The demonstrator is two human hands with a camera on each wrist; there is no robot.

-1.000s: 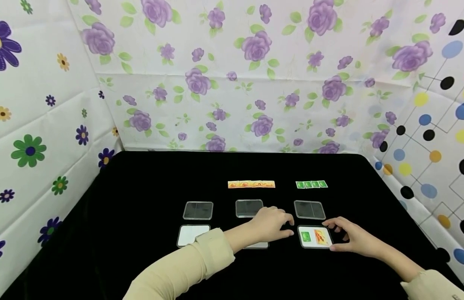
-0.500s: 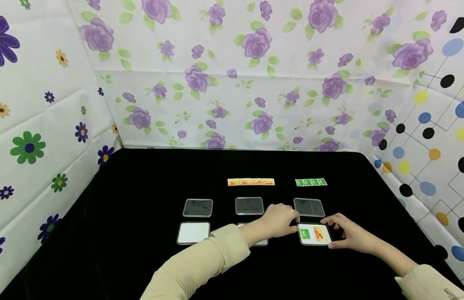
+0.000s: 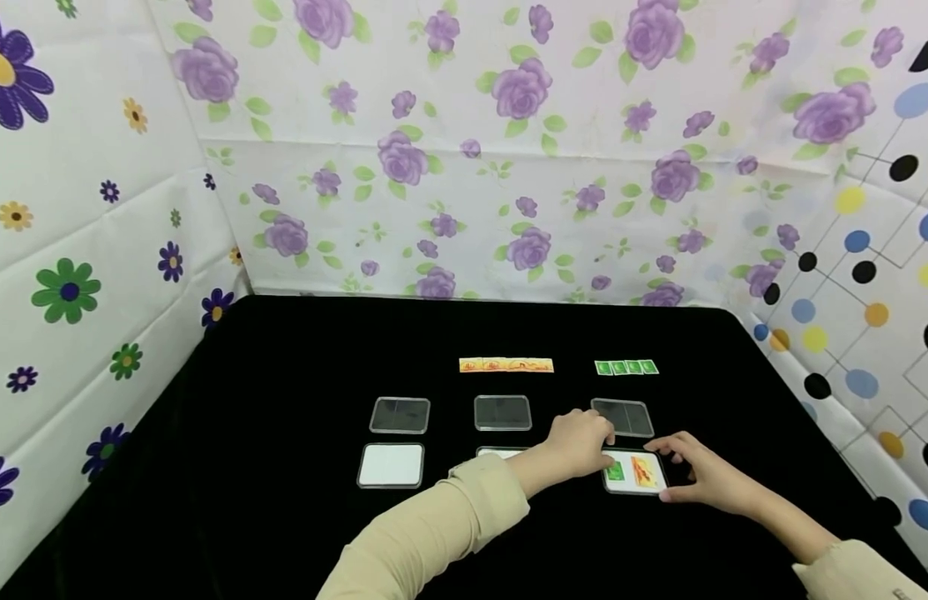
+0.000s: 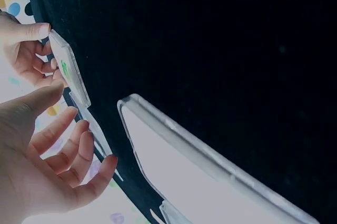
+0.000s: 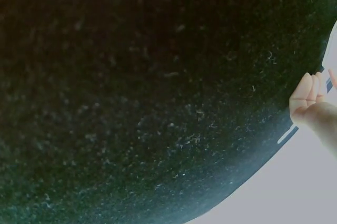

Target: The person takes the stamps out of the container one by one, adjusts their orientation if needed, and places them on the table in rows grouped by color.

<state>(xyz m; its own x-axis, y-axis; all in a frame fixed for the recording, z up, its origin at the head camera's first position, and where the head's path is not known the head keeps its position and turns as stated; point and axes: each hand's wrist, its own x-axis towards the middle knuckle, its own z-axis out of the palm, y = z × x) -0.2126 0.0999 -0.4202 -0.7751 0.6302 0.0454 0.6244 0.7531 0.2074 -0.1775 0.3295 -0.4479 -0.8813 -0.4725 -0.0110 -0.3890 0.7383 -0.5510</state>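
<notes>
A shallow clear plastic case [image 3: 635, 487] with a white insert lies at the front right of the black cloth. On it are a green stamp-like paper [image 3: 616, 472] and an orange one [image 3: 644, 472]. My right hand [image 3: 707, 477] pinches its right side, index finger at the back corner and thumb at the front. My left hand [image 3: 580, 442] is over its left edge, with the thumb tip by the green paper; whether it touches cannot be told. In the left wrist view, the left hand's fingers [image 4: 79, 155] are spread and loosely bent, holding nothing.
Two more white-backed cases [image 3: 391, 465] lie to the left, one partly under the left sleeve. Three clear lids [image 3: 502, 413] form a row behind. Farther back lie an orange paper strip [image 3: 506, 365] and several green papers [image 3: 626, 367]. Patterned cloth walls surround the table.
My left hand has moved right, from beside the case to over its left edge, now partly covering the lid behind. My right hand stays on the case's right side.
</notes>
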